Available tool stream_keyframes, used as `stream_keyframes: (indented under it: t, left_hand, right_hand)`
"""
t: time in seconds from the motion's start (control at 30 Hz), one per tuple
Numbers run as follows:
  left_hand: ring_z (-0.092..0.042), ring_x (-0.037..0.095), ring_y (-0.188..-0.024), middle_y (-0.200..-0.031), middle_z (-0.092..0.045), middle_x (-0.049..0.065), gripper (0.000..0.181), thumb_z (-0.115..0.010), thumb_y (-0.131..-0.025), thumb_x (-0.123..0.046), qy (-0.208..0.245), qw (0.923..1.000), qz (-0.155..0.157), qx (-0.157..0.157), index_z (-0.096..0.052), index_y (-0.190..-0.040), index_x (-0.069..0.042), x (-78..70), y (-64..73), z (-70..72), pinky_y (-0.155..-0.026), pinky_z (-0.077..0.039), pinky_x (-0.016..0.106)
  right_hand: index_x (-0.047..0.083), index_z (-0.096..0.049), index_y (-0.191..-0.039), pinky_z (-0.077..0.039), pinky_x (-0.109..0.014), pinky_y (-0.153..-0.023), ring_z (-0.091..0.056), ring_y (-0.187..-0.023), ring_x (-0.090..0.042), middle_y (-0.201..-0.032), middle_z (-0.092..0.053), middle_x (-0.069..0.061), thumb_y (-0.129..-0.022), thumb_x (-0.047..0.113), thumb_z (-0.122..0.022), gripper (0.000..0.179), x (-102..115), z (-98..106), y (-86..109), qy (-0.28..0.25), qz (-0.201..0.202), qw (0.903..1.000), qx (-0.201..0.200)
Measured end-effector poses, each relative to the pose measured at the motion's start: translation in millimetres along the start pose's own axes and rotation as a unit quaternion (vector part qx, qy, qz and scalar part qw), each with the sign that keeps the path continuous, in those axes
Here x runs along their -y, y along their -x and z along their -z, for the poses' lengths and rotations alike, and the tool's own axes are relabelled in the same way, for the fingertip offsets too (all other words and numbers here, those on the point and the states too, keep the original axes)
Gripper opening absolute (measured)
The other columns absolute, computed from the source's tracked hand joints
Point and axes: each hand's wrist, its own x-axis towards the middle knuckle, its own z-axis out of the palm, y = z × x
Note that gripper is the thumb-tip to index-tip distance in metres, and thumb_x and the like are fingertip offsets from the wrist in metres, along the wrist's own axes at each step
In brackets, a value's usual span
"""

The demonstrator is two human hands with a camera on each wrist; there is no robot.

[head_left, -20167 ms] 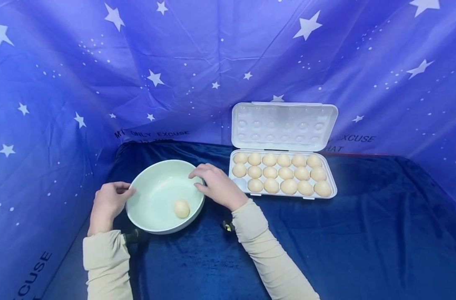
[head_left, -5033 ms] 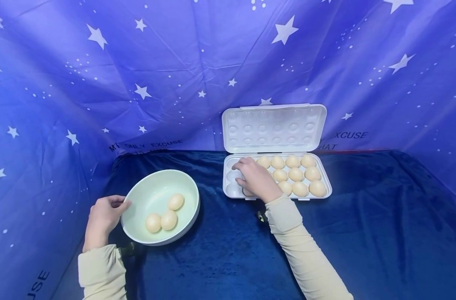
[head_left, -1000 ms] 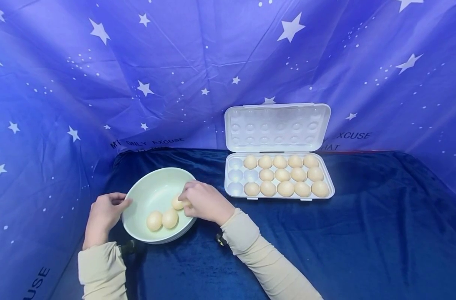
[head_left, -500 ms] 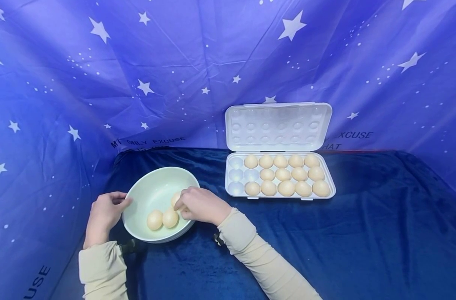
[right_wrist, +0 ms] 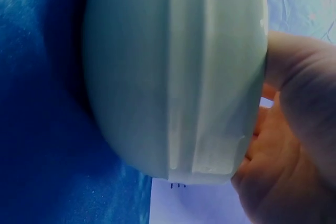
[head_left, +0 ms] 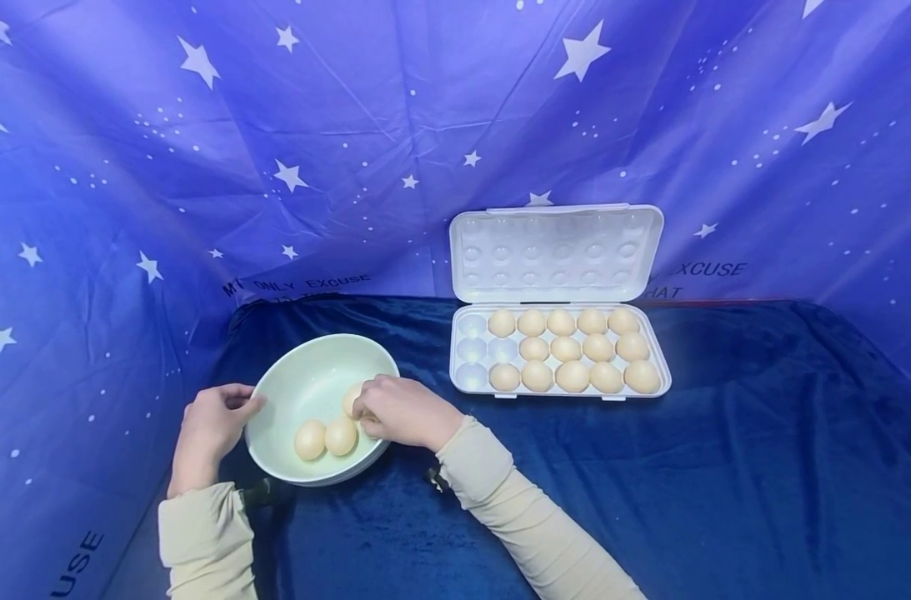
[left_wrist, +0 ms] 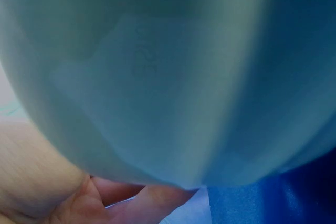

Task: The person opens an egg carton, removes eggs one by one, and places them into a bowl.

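A pale green bowl stands on the left of the cloth. My left hand pinches its left rim, thumb over the edge; the left wrist view shows the bowl's outer wall close up. Inside the bowl lie two eggs side by side, a left egg and a right egg, with another egg behind them. My right hand reaches over the right rim, curled fingers down among the eggs and gripping an egg that the hand mostly hides. In the right wrist view, the bowl wall covers the fingertips.
To the right of the bowl lies a white egg carton, lid raised against the starry curtain. Several eggs fill it, apart from the left column and one middle-row pocket. Dark blue cloth covers the table.
Over the last several seconds, my right hand moved from the carton to the bowl, and another carton pocket became vacant. In the last half second hardly anything moves. My left hand stays on the rim.
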Motion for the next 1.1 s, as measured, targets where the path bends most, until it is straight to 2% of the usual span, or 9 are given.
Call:
stream_keyframes:
  t: [0.13, 0.3, 0.5, 0.7, 0.9, 1.1]
  left_hand:
    - [-0.070, 0.034, -0.084, -0.102, -0.071, 0.029, 0.037, -0.064, -0.095, -0.020, 0.002, 1.0000, -0.003, 0.000, -0.066, -0.114, 0.012, 0.3, -0.9, -0.2, -0.077, -0.054, 0.048]
    - [-0.070, 0.033, -0.082, -0.101, -0.071, 0.029, 0.038, -0.064, -0.095, -0.020, 0.003, 1.0000, -0.004, 0.000, -0.065, -0.115, 0.012, 1.3, -1.8, -0.5, -0.075, -0.055, 0.046]
    - [-0.070, 0.034, -0.083, -0.101, -0.071, 0.029, 0.037, -0.064, -0.095, -0.019, 0.002, 1.0000, -0.004, 0.000, -0.066, -0.114, 0.012, 1.4, 0.0, -0.8, -0.076, -0.055, 0.048]
    - [-0.069, 0.033, -0.082, -0.102, -0.071, 0.029, 0.037, -0.064, -0.095, -0.020, 0.001, 1.0000, -0.001, 0.000, -0.066, -0.114, 0.012, 1.2, -0.1, -0.7, -0.074, -0.054, 0.046]
    - [-0.069, 0.030, -0.080, -0.101, -0.071, 0.029, 0.037, -0.064, -0.095, -0.019, 0.004, 1.0000, 0.002, 0.002, -0.065, -0.115, 0.012, 0.4, -0.3, -0.6, -0.070, -0.054, 0.041]
    - [-0.069, 0.031, -0.080, -0.101, -0.071, 0.029, 0.036, -0.064, -0.095, -0.019, 0.002, 1.0000, -0.001, 0.001, -0.066, -0.114, 0.012, 0.6, -0.2, -1.3, -0.071, -0.054, 0.041]
  right_hand:
    - [0.014, -0.077, -0.103, -0.050, -0.022, -0.086, -0.062, -0.093, -0.009, -0.100, -0.071, 0.003, -0.086, 0.010, -0.067, 0.020, -1.5, 1.1, 0.2, -0.003, 0.007, 0.9999, -0.012]
    - [0.013, -0.077, -0.106, -0.051, -0.024, -0.091, -0.064, -0.098, -0.011, -0.104, -0.071, 0.002, -0.088, 0.009, -0.067, 0.021, -4.1, 4.5, 1.7, -0.005, 0.015, 0.9995, -0.027]
    - [0.012, -0.076, -0.106, -0.051, -0.025, -0.091, -0.065, -0.098, -0.011, -0.104, -0.072, 0.002, -0.090, 0.010, -0.065, 0.019, -14.0, 12.5, 6.8, -0.023, 0.014, 0.9973, -0.069]
    - [0.012, -0.074, -0.110, -0.050, -0.028, -0.095, -0.065, -0.106, -0.014, -0.111, -0.071, 0.000, -0.093, 0.013, -0.066, 0.019, -28.0, 23.8, 15.7, -0.040, 0.000, 0.9948, -0.093]
    - [0.011, -0.074, -0.110, -0.051, -0.030, -0.093, -0.065, -0.103, -0.015, -0.108, -0.071, 0.001, -0.093, 0.015, -0.065, 0.019, -40.4, 32.6, 26.5, -0.047, -0.016, 0.9913, -0.122]
    - [0.010, -0.074, -0.111, -0.052, -0.034, -0.092, -0.066, -0.105, -0.018, -0.110, -0.071, -0.001, -0.093, 0.015, -0.067, 0.020, -58.7, 48.6, 36.5, -0.042, -0.041, 0.9884, -0.140]
